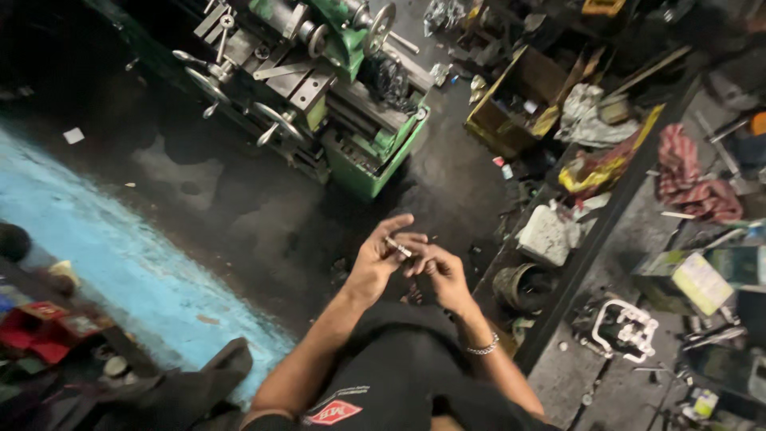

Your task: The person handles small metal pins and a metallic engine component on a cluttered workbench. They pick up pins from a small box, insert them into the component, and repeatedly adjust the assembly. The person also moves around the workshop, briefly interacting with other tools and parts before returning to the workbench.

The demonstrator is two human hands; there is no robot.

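We're looking down into a machine workshop, dim and grimy. A green metal lathe [319,88] with handwheels and levers stands on the dark, oil-stained concrete floor [239,207]. On the right runs a cluttered workbench [614,239] heaped with rags [694,179], metal parts and a worn yellow box [515,104], and scraps lie about the floor beside it.

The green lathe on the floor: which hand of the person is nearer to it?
Left. The left hand is closer to the green lathe, on the side toward it. The right hand is beside it, farther away, toward the cluttered shelf.
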